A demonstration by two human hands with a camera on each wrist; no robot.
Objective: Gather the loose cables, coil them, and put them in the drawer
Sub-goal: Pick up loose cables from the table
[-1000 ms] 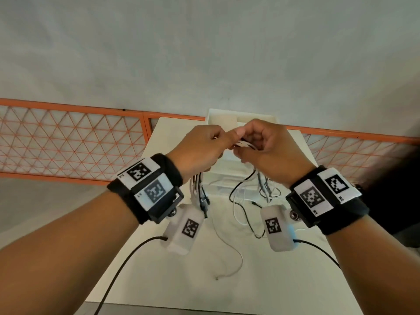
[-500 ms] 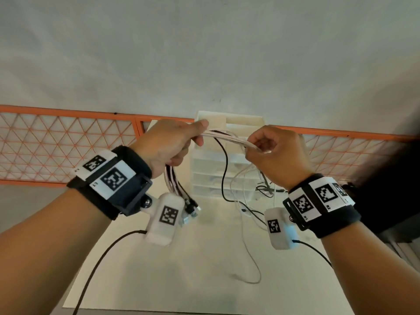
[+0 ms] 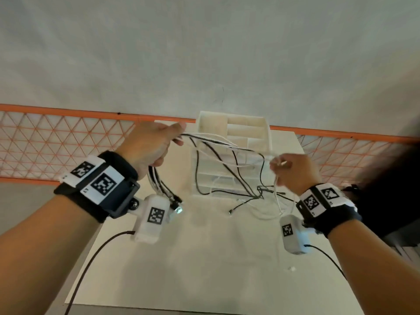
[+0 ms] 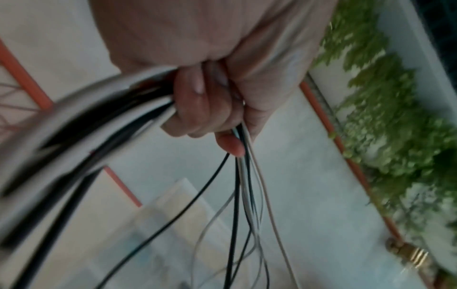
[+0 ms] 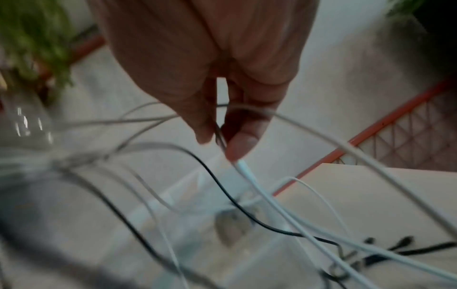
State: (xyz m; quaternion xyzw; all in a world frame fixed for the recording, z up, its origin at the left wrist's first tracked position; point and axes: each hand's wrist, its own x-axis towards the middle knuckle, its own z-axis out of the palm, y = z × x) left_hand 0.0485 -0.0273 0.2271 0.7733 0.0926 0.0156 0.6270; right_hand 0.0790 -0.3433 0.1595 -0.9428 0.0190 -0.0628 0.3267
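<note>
Black and white cables (image 3: 225, 153) stretch in the air between my two hands, above the white table (image 3: 204, 258). My left hand (image 3: 156, 144) grips a bundle of coiled loops (image 3: 159, 185) that hangs below it; in the left wrist view its fingers (image 4: 197, 105) curl round the cables (image 4: 242, 185). My right hand (image 3: 288, 169) pinches the white cables (image 5: 247, 174) between thumb and fingertips (image 5: 239, 144). More cable lies tangled (image 3: 261, 196) on the table before the white drawer unit (image 3: 236, 144), and one white end (image 3: 291, 268) lies near the front right.
The drawer unit stands at the table's far edge, against an orange lattice railing (image 3: 56, 142). Green plants (image 4: 395, 117) grow beyond the railing. Black camera leads (image 3: 91, 260) hang from both wrists.
My hands have moved apart, the left one leftward and the right one rightward and down. The cables are now drawn out in a long span between them.
</note>
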